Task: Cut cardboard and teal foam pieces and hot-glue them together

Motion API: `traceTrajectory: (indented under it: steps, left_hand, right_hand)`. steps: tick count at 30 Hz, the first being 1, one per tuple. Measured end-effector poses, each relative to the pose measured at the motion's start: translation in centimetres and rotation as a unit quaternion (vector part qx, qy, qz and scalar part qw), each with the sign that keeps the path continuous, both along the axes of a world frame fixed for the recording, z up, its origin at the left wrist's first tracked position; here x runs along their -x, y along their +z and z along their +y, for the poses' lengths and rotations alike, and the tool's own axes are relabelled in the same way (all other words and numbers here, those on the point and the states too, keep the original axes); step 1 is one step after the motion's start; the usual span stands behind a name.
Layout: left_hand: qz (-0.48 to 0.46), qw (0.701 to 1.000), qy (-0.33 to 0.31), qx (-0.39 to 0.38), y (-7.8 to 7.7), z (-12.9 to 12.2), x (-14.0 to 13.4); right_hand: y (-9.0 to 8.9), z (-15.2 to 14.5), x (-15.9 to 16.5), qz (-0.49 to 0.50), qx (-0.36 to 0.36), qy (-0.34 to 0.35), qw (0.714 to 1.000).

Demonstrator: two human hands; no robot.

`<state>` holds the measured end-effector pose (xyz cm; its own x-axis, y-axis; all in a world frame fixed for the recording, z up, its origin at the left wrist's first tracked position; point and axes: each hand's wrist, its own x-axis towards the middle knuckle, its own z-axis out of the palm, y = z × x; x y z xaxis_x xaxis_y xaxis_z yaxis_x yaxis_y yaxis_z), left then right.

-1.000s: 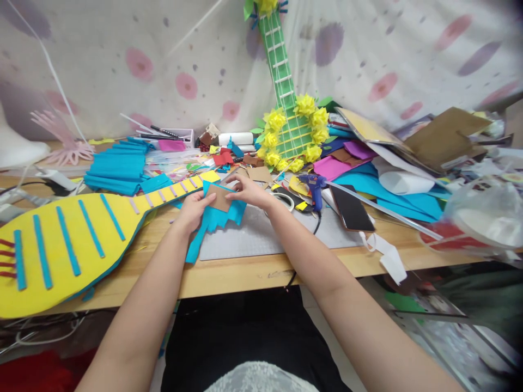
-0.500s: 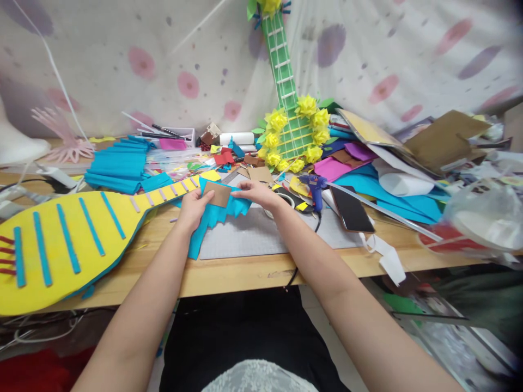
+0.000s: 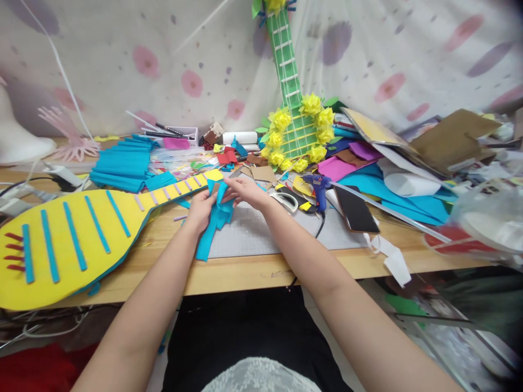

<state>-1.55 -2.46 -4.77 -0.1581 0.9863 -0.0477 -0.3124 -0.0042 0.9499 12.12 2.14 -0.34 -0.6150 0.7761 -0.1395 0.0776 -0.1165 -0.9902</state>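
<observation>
Between my hands is a piece of blue crepe paper [image 3: 209, 238], its lower end hanging toward the table's front edge. My left hand [image 3: 200, 211] pinches its left side, where a sliver of brown cardboard shows. The fingers of my right hand [image 3: 245, 191] are closed on the paper's upper right, where it folds over and covers most of the cardboard. Left of my hands lies a yellow lute-shaped craft piece [image 3: 98, 228] with blue and lilac strips; its neck ends just behind my left hand. Beneath the paper is a grey cutting mat [image 3: 253, 237].
A green paper guitar with yellow flowers [image 3: 292, 92] leans against the curtain. To the right are a blue glue gun [image 3: 320, 190], a roll of tape [image 3: 288, 201], a phone [image 3: 355, 209] and a long metallic strip [image 3: 392, 212]. Gathered blue paper [image 3: 120, 163] lies at back left.
The blue paper has been folded over the brown cardboard, which was plainly visible before. My right hand has moved slightly left, closer to my left hand.
</observation>
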Motion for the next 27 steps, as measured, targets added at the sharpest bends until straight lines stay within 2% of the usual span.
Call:
traceTrajectory:
  steps: [5, 9, 11, 13, 15, 18, 23, 25, 27]
  left_hand:
    - [-0.046, 0.999, 0.028, 0.010, 0.0, 0.2, 0.2]
    - [0.015, 1.000, -0.014, -0.011, 0.4, -0.3, 0.0]
    - [0.057, 0.998, -0.006, -0.009, 0.6, -0.6, -0.1]
    - [0.057, 0.998, 0.007, -0.002, 0.7, -0.7, -0.1]
    - [0.019, 1.000, -0.009, 0.006, 0.7, -0.6, -0.2]
    - [-0.034, 0.998, -0.057, 0.010, 0.7, -0.5, -0.1]
    - [-0.065, 0.997, -0.048, 0.000, 0.7, -0.1, 0.2]
    - [-0.077, 0.996, -0.048, -0.006, 0.8, 0.0, 0.2]
    - [-0.080, 0.996, -0.047, -0.014, 0.9, -0.1, 0.1]
  right_hand:
    - [0.6, -0.4, 0.1, -0.021, -0.013, -0.006, 1.000]
    - [0.6, -0.4, 0.1, -0.035, -0.042, 0.003, 0.999]
    - [0.5, -0.4, 0.2, -0.029, -0.047, 0.008, 0.998]
    - [0.5, -0.4, 0.2, -0.023, -0.038, 0.014, 0.999]
    - [0.5, -0.6, 0.2, -0.022, -0.025, 0.013, 0.999]
    - [0.5, -0.6, -0.1, -0.012, -0.022, -0.039, 0.999]
    - [-0.7, 0.1, -1.2, -0.010, -0.079, -0.216, 0.973]
    - [-1.6, 0.3, -1.4, -0.022, -0.102, -0.229, 0.968]
    - [-2.4, 0.4, -1.4, -0.015, -0.082, -0.197, 0.977]
